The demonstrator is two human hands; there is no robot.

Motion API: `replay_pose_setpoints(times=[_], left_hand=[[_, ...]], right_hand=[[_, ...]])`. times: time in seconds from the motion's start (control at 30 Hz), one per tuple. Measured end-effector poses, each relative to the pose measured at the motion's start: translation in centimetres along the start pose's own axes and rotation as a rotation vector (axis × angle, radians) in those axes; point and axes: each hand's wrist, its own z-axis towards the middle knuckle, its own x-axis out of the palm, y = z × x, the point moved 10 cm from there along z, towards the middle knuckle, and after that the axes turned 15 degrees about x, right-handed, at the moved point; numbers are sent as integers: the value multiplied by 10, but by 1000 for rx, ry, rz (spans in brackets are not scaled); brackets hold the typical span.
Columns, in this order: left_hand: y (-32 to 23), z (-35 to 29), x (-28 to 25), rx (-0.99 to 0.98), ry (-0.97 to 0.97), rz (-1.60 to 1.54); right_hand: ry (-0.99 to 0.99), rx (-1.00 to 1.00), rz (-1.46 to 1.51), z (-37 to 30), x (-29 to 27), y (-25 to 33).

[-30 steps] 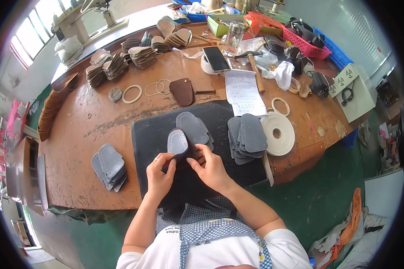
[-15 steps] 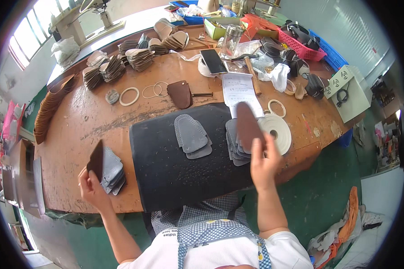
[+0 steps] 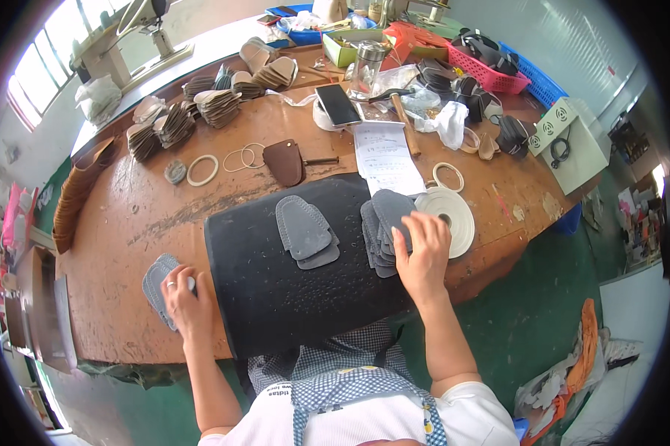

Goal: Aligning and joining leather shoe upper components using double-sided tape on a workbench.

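Note:
My left hand [image 3: 187, 306] lies over a stack of grey shoe-shaped leather pieces [image 3: 157, 281] at the table's left, thumb apart from the bent fingers. On the right, my right hand [image 3: 426, 256] rests at the edge of another grey stack [image 3: 377, 241], fingers spread and touching its top piece [image 3: 391, 209]. That top piece sits askew, turned off the pieces beneath. Between the hands, two overlapping grey pieces [image 3: 303, 227] with punched edges lie on a black mat [image 3: 275, 297]. Parts of both stacks are hidden under my hands.
Beside the right stack lies a white tape roll [image 3: 460, 223]. Beyond are a written sheet [image 3: 387, 156], a phone [image 3: 338, 105], a hammer [image 3: 405, 123] and a brown leather piece [image 3: 285, 163]. Several bundles of cut pieces [image 3: 218, 108] line the back. A fan-vented box [image 3: 573, 145] stands right.
Both hands have lowered onto the side stacks. The brown-faced pieces they held up no longer show; grey faces now top both stacks. The view has shifted slightly.

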Motion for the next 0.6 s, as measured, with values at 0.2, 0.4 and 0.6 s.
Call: replay_pose_setpoints(times=[0.2, 0.4, 0.6], left_hand=[[-122, 39, 39, 297, 174, -406], [-168, 61, 81, 383, 227, -389], [-133, 72, 129, 95, 386, -311]], right_hand=[[19, 133, -59, 24, 23, -19], [88, 224, -163, 8, 36, -10], [33, 267, -224, -2, 32, -3]])
